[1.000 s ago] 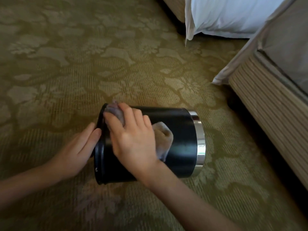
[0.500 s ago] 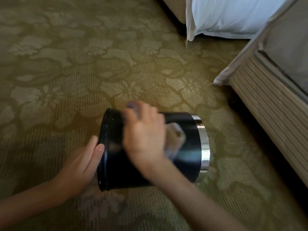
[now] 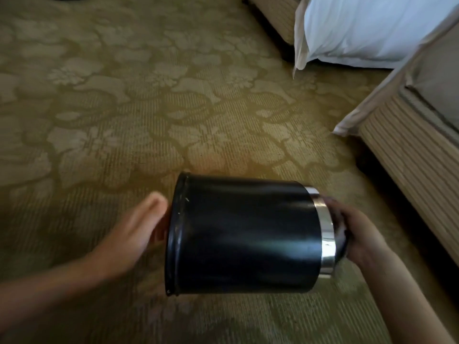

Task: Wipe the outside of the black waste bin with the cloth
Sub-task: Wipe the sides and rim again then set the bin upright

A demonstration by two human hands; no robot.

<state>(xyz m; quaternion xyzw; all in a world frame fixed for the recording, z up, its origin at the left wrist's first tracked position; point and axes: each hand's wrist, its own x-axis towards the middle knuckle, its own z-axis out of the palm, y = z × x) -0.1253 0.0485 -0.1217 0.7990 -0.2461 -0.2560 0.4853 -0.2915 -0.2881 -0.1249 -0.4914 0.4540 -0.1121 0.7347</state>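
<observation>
Holding the black cylindrical waste bin [image 3: 248, 234] on its side between both hands, low over the olive floral-patterned carpet [image 3: 124, 108]; can't tell if it touches the floor. My left hand [image 3: 134, 234] is flat, fingers straight, pressing on the seamed end. My right hand [image 3: 362, 237] is curled around the far end, by the shiny chrome band [image 3: 325, 234]. The cloth isn't clearly visible; something dark is bunched under my right fingers, maybe that.

Handling, my guess: the bin looks like a thin, stiff shell, empty and light, so easy to turn. The glossy wall is likely slippery, and on its side it should roll freely. Best hold is at the two ends, as now, or the rim lip. That leaves the wall bare for wiping. Squeezing the middle could dent it.

A striped beige bed base [image 3: 409, 155] and white bedding [image 3: 360, 28] sit off to the right, well apart.
</observation>
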